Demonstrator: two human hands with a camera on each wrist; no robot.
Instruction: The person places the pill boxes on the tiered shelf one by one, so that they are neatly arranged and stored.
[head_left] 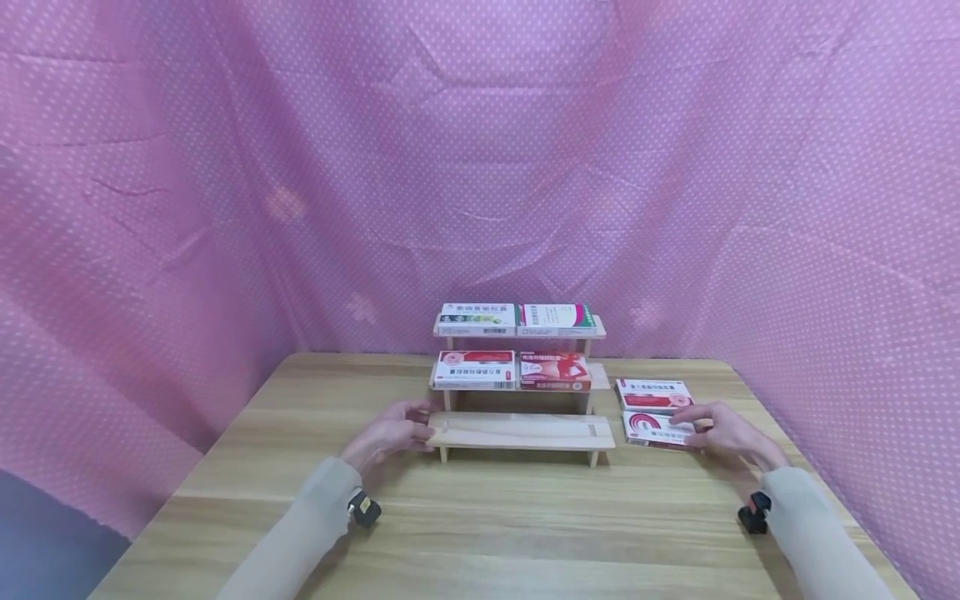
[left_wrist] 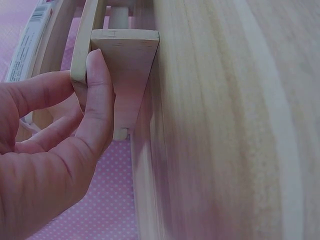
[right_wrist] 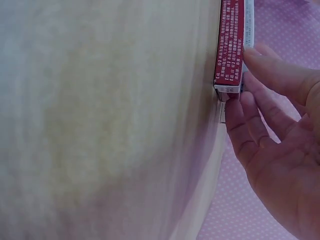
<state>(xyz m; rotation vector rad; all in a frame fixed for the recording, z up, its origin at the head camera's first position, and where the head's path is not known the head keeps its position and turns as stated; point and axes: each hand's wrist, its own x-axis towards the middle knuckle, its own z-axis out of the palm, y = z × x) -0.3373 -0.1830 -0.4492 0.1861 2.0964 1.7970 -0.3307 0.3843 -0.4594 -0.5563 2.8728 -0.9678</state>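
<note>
A three-tier wooden display stand stands on the table. At its lowest tier, my left hand pinches the left end of the shelf board between thumb and fingers. To the right of the stand, my right hand grips the right end of a white and red medicine box lying flat. In the right wrist view, the thumb rests at the top edge of this box, with the other fingers against its end. Another medicine box lies just behind it.
Two medicine boxes, one white and green and one white, pink and green, lie on the top tier. The middle tier carries a white and red box and a red box. A pink dotted cloth hangs behind the wooden table.
</note>
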